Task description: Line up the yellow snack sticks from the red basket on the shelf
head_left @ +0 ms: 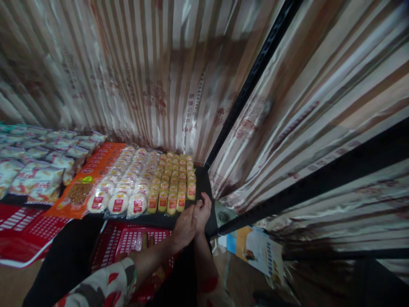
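Note:
Both my hands meet at the front right corner of a dark shelf (pixel 201 183). My left hand (pixel 183 227) shows its back, with the fingers curled in toward the right hand. My right hand (pixel 203 209) is closed too, its fingers pinched together at the shelf edge. What they hold is hidden. Just left of them stand rows of small yellow snack packs (pixel 174 181), the nearest one (pixel 191 190) about a finger's width from my right hand. My left sleeve (pixel 105 283) has a red and grey flower print.
Left of the yellow packs lie rows of round white cakes with red labels (pixel 128 183), an orange pack (pixel 84 183) and white bags (pixel 38 170). A red basket (pixel 128 243) sits below. Striped foil walls (pixel 153 76) and a black post (pixel 252 81) close in the shelf.

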`<state>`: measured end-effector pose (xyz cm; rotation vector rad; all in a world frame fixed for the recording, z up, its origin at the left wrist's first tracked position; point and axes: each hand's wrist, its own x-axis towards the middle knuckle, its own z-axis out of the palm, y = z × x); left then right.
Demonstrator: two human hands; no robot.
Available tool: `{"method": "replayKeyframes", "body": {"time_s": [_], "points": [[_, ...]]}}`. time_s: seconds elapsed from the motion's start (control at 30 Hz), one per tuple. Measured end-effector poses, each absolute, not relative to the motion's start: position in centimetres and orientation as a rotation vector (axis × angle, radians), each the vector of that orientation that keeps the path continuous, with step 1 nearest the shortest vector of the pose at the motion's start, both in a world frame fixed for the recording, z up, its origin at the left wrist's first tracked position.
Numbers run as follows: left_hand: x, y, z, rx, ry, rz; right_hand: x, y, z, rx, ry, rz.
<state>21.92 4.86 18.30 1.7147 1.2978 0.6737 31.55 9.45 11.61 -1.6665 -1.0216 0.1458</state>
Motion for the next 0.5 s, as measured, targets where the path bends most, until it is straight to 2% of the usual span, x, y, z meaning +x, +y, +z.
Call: {"method": "replayKeyframes", "body": {"time_s": [0.23,0.5], "points": [[19.5,2.1,16.0,1.86,1.186,0.732,30.0,7.5,12.1,-1.61,-0.834,0.281],[14.1,-2.0,14.5,1.913,0.877,0.65,24.8,0.6,11.7,-1.609,-0.656,0.542]]}}
